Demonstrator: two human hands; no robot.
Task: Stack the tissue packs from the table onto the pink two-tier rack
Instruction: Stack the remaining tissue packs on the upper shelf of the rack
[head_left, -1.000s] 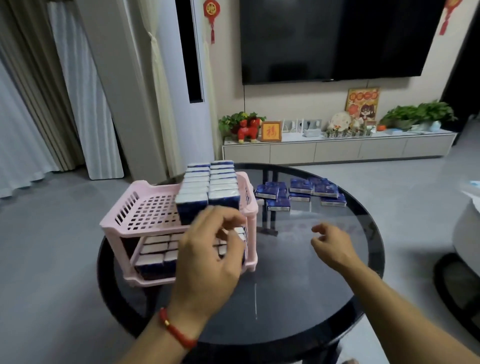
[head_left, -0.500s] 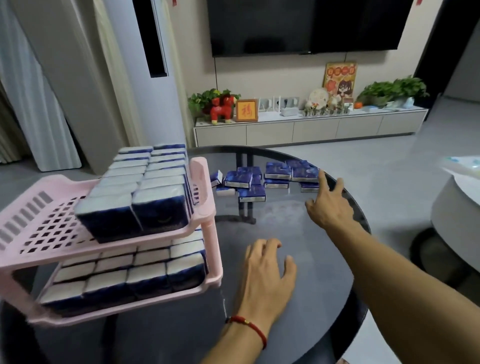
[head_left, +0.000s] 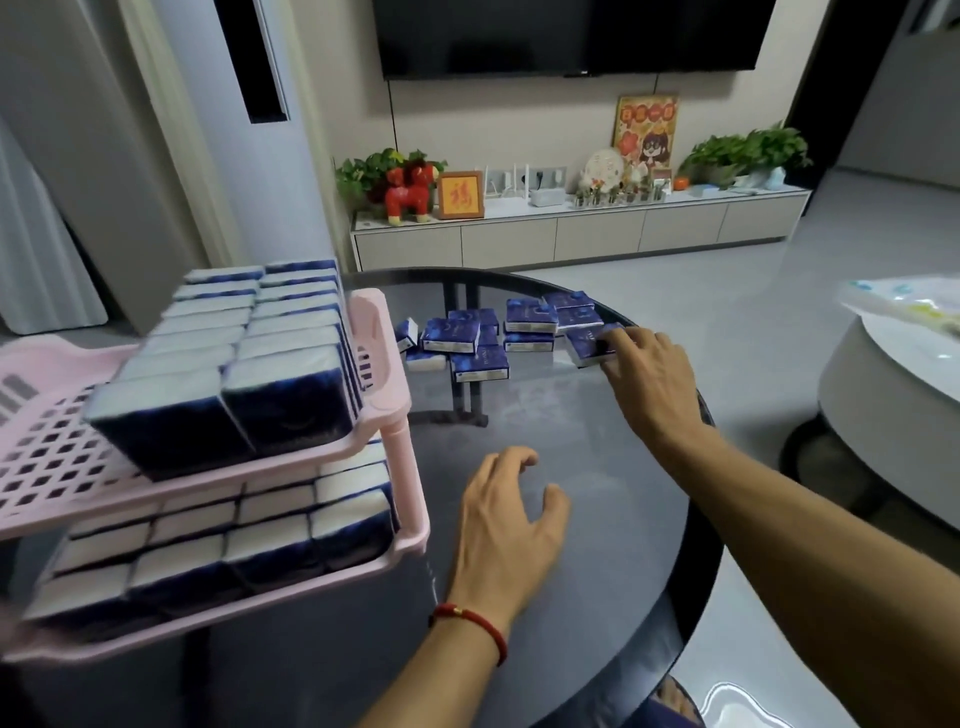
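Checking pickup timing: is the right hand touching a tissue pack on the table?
Touching. The head view shows the right hand with its fingers on the rightmost tissue pack, no gap between them.

I see the right grip (head_left: 647, 371) reaching to the far right edge of the round dark surface (head_left: 597, 597), fingers on one tissue pack (head_left: 587, 344) at the right end of the loose tissue packs (head_left: 470, 343) lying there. The left grip (head_left: 511, 512) hovers over the middle of the surface, fingers loosely curled, holding nothing. At the left edge stands the pink rack (head_left: 387, 415), both tiers filled with packs.
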